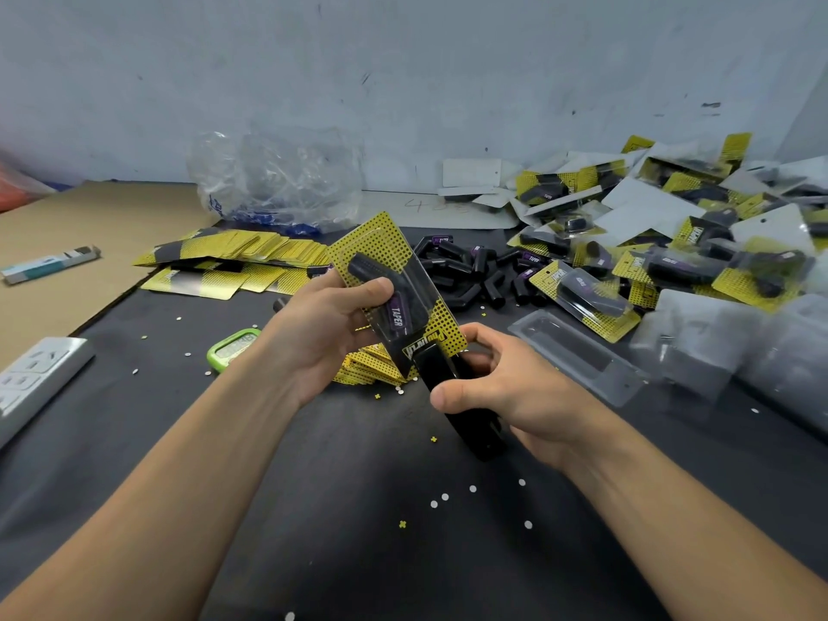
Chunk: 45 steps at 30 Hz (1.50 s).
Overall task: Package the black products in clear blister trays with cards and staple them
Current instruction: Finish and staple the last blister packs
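Dark grey matting covers the table (349, 508). Nearest me it lies open between the two forearms, with only a handful of white paper dots (445, 497) on it; that is the widest free room I see.

The right hand (506, 387) is curled round one black stapler (470, 430), thumb on the near side and fingers behind. The stapler's nose meets the lower edge of the pack. The left hand (329, 327) grips that single blister pack (403, 271) above the table's middle, thumb pressed across the clear shell. The shell holds one black product (396, 309) against a yellow card.

Under the hands sits one short stack of cards (367, 372), and just left of it one green device (233, 349). One power strip (36, 378) lies by the left edge. Right of the stapler lies one empty clear tray (578, 356), with stacked clear trays (739, 342) beyond it toward the right edge; I cannot count those.

Farther back is a heap of loose black products (470, 266), too many to count. Fanned yellow cards (251, 253) lie to its left, and finished packs (672, 244) crowd the far right corner. One cardboard sheet (89, 230) carries one box (49, 262) at far left, and one plastic bag (278, 177) stands against the wall.
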Motion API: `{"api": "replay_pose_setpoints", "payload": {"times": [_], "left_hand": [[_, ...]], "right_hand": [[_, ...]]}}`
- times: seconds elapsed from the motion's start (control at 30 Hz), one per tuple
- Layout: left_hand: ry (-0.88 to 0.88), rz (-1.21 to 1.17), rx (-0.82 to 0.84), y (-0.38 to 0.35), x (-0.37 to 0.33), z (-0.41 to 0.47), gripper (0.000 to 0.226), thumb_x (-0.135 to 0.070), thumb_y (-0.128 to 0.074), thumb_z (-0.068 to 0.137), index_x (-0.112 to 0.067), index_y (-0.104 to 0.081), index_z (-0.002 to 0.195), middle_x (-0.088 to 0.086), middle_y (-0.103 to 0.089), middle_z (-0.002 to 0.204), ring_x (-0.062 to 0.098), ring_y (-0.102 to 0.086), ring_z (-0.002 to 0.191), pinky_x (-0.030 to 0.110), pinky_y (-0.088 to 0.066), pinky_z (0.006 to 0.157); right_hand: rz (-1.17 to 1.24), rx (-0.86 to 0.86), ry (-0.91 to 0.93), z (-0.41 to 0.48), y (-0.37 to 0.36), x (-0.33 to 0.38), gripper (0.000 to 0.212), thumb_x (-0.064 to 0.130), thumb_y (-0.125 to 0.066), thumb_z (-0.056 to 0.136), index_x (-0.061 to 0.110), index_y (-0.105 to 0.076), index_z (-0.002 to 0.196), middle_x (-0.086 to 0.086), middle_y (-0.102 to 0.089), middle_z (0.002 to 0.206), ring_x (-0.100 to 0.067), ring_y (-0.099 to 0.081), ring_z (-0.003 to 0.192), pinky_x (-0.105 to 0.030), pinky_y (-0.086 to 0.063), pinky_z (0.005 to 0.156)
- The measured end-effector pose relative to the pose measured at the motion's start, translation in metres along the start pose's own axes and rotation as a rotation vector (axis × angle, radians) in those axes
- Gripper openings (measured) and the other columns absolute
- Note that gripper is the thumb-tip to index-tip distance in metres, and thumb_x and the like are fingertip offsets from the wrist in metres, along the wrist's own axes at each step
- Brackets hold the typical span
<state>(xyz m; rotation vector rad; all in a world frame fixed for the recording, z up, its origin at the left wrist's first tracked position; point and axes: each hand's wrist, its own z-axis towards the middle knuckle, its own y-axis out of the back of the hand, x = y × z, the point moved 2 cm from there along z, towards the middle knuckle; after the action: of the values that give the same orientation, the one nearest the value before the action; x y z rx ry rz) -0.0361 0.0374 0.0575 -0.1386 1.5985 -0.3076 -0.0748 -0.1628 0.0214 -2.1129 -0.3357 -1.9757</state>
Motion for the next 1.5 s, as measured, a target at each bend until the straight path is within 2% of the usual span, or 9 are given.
{"api": "replay_pose_setpoints", "payload": {"times": [0.33, 0.63, 0.8, 1.0, 1.17, 1.23, 1.37, 1.43, 1.5], "left_hand": [[0.01, -0.01, 0.017, -0.001, 0.002, 0.0, 0.022, -0.002, -0.063, 0.094, -0.004, -0.066, 0.115, 0.013, -0.078, 0.106, 0.025, -0.077, 0.091, 0.036, -0.062, 0.07], [0.006, -0.013, 0.024, 0.0, 0.003, 0.003, 0.021, -0.002, -0.064, 0.093, -0.005, -0.066, 0.114, 0.012, -0.079, 0.103, 0.024, -0.078, 0.088, 0.035, -0.062, 0.067], [0.007, 0.008, 0.019, 0.002, 0.005, 0.005, 0.02, -0.002, -0.064, 0.093, -0.005, -0.067, 0.113, 0.012, -0.079, 0.104, 0.024, -0.077, 0.089, 0.036, -0.062, 0.069], [0.025, 0.034, 0.017, -0.001, 0.006, 0.004, 0.028, -0.005, -0.065, 0.093, -0.002, -0.066, 0.121, 0.016, -0.077, 0.113, 0.028, -0.076, 0.099, 0.047, -0.063, 0.084], [0.041, 0.026, -0.018, -0.001, 0.008, 0.004, 0.019, -0.005, -0.065, 0.095, -0.003, -0.067, 0.113, 0.014, -0.078, 0.106, 0.025, -0.077, 0.089, 0.041, -0.064, 0.073], [0.04, 0.062, -0.094, -0.002, 0.014, 0.006, 0.019, -0.006, -0.067, 0.095, -0.004, -0.066, 0.114, 0.014, -0.079, 0.105, 0.023, -0.077, 0.088, 0.039, -0.064, 0.069], [0.023, -0.062, -0.352, 0.007, 0.017, 0.016, 0.018, -0.011, -0.07, 0.096, -0.006, -0.062, 0.111, 0.01, -0.08, 0.091, 0.02, -0.078, 0.078, 0.036, -0.063, 0.064], [0.034, -0.109, -0.353, 0.014, 0.013, 0.019, 0.011, -0.012, -0.069, 0.097, -0.007, -0.063, 0.105, 0.009, -0.08, 0.087, 0.022, -0.079, 0.083, 0.041, -0.064, 0.071], [0.06, -0.124, -0.308, 0.016, 0.01, 0.02, 0.009, -0.011, -0.068, 0.097, -0.007, -0.064, 0.104, 0.012, -0.08, 0.09, 0.026, -0.079, 0.088, 0.044, -0.064, 0.075]], "right_hand": [[0.007, -0.011, 0.02, 0.0, -0.002, 0.0, 0.063, 0.008, -0.086, 0.059, 0.006, -0.064, 0.118, -0.013, -0.077, 0.109, -0.021, -0.073, 0.098, -0.026, -0.058, 0.079], [0.029, -0.075, 0.037, 0.0, -0.007, -0.002, 0.06, 0.008, -0.085, 0.057, -0.002, -0.064, 0.113, -0.019, -0.076, 0.108, -0.023, -0.071, 0.093, -0.03, -0.058, 0.084], [0.074, -0.102, 0.014, -0.001, -0.012, -0.004, 0.049, 0.012, -0.084, 0.058, 0.006, -0.066, 0.103, -0.012, -0.078, 0.096, -0.019, -0.069, 0.082, -0.026, -0.057, 0.071], [0.131, -0.17, -0.008, 0.002, -0.015, -0.006, 0.032, 0.011, -0.084, 0.055, 0.017, -0.067, 0.082, -0.01, -0.074, 0.082, -0.024, -0.066, 0.078, -0.037, -0.053, 0.079], [0.12, -0.077, -0.129, 0.003, -0.01, -0.004, 0.048, 0.015, -0.083, 0.06, 0.001, -0.069, 0.104, -0.014, -0.072, 0.092, -0.029, -0.067, 0.086, -0.045, -0.054, 0.084], [0.053, 0.015, -0.222, 0.003, -0.003, -0.001, 0.056, 0.023, -0.081, 0.064, 0.001, -0.069, 0.114, -0.016, -0.072, 0.096, -0.028, -0.068, 0.089, -0.041, -0.054, 0.082], [-0.243, 0.121, -0.348, 0.0, 0.009, 0.002, 0.044, 0.039, -0.085, 0.062, 0.018, -0.081, 0.1, -0.011, -0.077, 0.113, -0.028, -0.071, 0.111, -0.039, -0.051, 0.099], [-0.436, 0.093, -0.362, -0.001, 0.01, 0.003, 0.051, 0.053, -0.087, 0.056, 0.026, -0.082, 0.099, -0.002, -0.078, 0.112, -0.025, -0.068, 0.116, -0.043, -0.05, 0.109], [-0.638, 0.038, -0.344, -0.001, 0.01, 0.009, 0.051, 0.064, -0.085, 0.058, 0.032, -0.082, 0.098, 0.009, -0.077, 0.106, -0.012, -0.069, 0.108, -0.035, -0.053, 0.102]]}}
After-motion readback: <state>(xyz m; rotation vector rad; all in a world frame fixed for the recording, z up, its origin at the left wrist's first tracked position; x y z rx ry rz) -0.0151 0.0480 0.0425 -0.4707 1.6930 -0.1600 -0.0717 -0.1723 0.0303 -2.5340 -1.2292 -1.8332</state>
